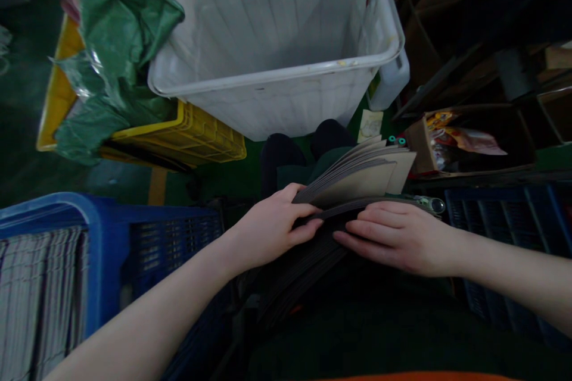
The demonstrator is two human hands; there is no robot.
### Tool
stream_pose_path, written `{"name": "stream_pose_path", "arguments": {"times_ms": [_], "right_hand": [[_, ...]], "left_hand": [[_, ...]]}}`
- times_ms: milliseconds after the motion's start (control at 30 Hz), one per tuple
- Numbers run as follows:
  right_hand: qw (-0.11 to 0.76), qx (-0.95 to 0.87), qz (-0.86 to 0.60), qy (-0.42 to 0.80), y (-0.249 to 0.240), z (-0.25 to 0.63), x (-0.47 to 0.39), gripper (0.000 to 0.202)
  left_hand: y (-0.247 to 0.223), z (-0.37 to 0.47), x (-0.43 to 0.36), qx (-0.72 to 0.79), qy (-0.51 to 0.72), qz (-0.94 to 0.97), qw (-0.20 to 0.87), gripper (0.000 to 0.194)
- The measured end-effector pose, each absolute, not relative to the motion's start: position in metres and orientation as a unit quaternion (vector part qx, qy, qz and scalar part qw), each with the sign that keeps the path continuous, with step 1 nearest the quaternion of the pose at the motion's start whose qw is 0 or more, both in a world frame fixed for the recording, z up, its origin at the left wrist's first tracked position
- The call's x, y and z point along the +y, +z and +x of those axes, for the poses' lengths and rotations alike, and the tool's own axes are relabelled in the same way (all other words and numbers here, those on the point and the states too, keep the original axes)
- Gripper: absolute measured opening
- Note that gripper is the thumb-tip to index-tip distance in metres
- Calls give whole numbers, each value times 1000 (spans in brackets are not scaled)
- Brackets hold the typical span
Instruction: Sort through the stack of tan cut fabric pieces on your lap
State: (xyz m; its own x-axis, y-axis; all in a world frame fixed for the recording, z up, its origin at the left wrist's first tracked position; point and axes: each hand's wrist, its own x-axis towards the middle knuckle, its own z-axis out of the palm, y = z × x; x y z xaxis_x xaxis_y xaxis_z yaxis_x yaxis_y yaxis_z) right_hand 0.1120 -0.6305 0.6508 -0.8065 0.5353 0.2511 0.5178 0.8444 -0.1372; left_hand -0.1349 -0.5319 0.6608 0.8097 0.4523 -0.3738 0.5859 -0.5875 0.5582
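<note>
Dim green floor (232,175), white tub (277,41) at 12 o'clock, blue crate (102,238) at 8. Dead centre, a fanned stack of cardboard sheets (361,175) — left hand (272,229) pinching its near edge, right hand (397,235) pressed flat, fingers together.

Dim overall exposure, brightest light received from above on the white tub (277,41), deep shadow held at the lower frame and right shelving, wide-angle bending at edges, soft focus throughout, slight noise
</note>
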Motion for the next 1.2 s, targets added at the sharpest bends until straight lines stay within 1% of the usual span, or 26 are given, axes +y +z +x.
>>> {"name": "stream_pose_path", "arguments": {"times_ms": [100,167,267,333,367,400,500,567,833,1033,1200], "right_hand": [[141,-947,-288,31,651,112,-636,35],[140,-944,-296,37,651,112,-639,36],[143,-941,-305,42,651,112,-640,35],[147,-938,-311,42,651,112,-639,35],[148,-937,-313,41,651,113,-638,35],[149,-937,-313,40,650,113,-638,35],[149,-940,-306,31,648,116,-639,34],[152,-941,-303,22,646,117,-640,33],[173,-944,-280,-21,640,120,-641,33],[172,-945,-276,-18,637,122,-642,34],[178,-945,-273,-14,636,122,-643,34]], "left_hand": [[657,-134,-538,334,-38,888,314,47],[656,-135,-539,322,-7,896,307,48],[656,-136,-537,267,-16,917,295,31],[658,-136,-536,255,-40,920,295,19],[659,-137,-536,255,-49,918,301,16],[660,-137,-536,256,-56,915,308,19],[662,-138,-536,254,-68,907,329,45],[662,-139,-537,251,-71,904,339,50],[664,-139,-535,247,-69,895,366,41],[666,-140,-533,238,-69,892,378,33],[667,-140,-532,244,-60,887,388,23]]}}
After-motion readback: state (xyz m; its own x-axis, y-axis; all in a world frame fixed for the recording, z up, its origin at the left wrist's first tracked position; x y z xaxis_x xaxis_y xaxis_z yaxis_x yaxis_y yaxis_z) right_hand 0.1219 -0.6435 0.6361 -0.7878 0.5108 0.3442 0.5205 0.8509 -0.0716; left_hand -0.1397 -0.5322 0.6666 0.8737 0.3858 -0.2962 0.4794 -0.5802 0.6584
